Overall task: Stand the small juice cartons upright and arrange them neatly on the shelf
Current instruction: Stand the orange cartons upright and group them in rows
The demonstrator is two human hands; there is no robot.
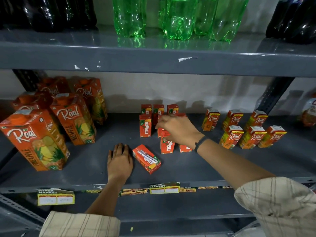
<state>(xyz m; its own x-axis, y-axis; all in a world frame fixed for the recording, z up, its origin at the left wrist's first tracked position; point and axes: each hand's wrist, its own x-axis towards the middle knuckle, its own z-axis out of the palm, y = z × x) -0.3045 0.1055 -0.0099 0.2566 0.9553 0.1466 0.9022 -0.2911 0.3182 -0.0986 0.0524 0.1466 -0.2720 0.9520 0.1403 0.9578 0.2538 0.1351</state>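
With the right hand (174, 129) pinching a small carton (164, 132) among the standing cartons (145, 126) mid-shelf (222, 165), a careless wrist could topple neighbours, while the left hand (119, 161) rests flat and empty beside the fallen carton (146, 159).

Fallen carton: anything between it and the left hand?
Nothing visible. The left hand lies flat on the shelf just left of the fallen carton, at its edge; contact unclear. The right hand is farther back at the standing cartons.
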